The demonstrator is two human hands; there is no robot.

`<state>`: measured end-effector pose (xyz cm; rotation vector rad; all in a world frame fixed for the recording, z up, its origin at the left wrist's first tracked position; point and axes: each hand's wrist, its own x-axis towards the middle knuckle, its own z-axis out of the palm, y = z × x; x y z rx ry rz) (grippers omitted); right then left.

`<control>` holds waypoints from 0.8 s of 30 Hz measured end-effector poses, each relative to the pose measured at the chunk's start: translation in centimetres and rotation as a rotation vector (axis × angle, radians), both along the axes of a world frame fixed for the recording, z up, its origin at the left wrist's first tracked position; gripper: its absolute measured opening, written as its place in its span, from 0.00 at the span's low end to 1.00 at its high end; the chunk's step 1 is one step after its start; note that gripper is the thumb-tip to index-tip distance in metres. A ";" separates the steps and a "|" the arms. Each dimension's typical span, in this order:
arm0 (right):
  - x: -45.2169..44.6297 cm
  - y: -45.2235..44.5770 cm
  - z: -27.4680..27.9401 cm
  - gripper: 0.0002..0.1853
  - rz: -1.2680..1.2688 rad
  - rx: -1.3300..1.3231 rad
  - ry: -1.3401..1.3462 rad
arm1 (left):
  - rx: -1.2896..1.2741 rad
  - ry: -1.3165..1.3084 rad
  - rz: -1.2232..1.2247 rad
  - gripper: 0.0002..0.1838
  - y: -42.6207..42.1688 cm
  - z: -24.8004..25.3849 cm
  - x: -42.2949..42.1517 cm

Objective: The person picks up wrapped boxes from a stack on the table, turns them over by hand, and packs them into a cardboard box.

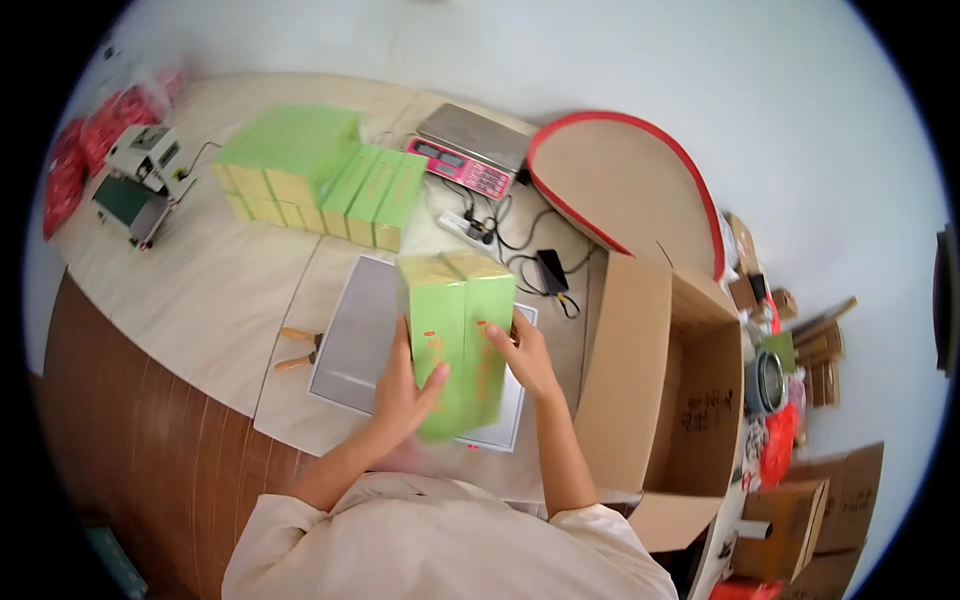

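Note:
Two light green boxes [458, 335] with orange print stand pressed side by side between my hands. Closed on their left side is my left hand [405, 388], its thumb lying on the front face. My right hand [527, 355] grips the right side, thumb also on the front. The boxes are slightly blurred and hide the middle of a grey panel with a white rim [345, 335] on the table. Left of that panel lies a tool with two tan handles [298, 350].
Green boxes [290, 160] are stacked at the back left. Behind are a pink-edged scale [465, 160], a power strip [466, 228], cables and a phone [552, 271]. An open cardboard box [625, 370] stands right, a red-rimmed tray [630, 175] behind it. A small machine [145, 175] sits far left.

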<state>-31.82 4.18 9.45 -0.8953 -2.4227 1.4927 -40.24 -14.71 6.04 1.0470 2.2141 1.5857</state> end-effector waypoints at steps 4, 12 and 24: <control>4.6 -2.8 -2.3 0.34 -0.187 -0.166 0.351 | 0.061 0.080 -0.084 0.42 1.3 2.8 -0.3; 5.5 -6.7 0.2 0.39 -0.149 0.029 0.263 | -0.047 -0.212 -0.157 0.35 -1.5 1.0 -3.9; -0.5 -0.9 1.9 0.22 -0.336 -0.217 0.569 | 0.149 -0.356 -0.221 0.23 4.6 5.1 -9.1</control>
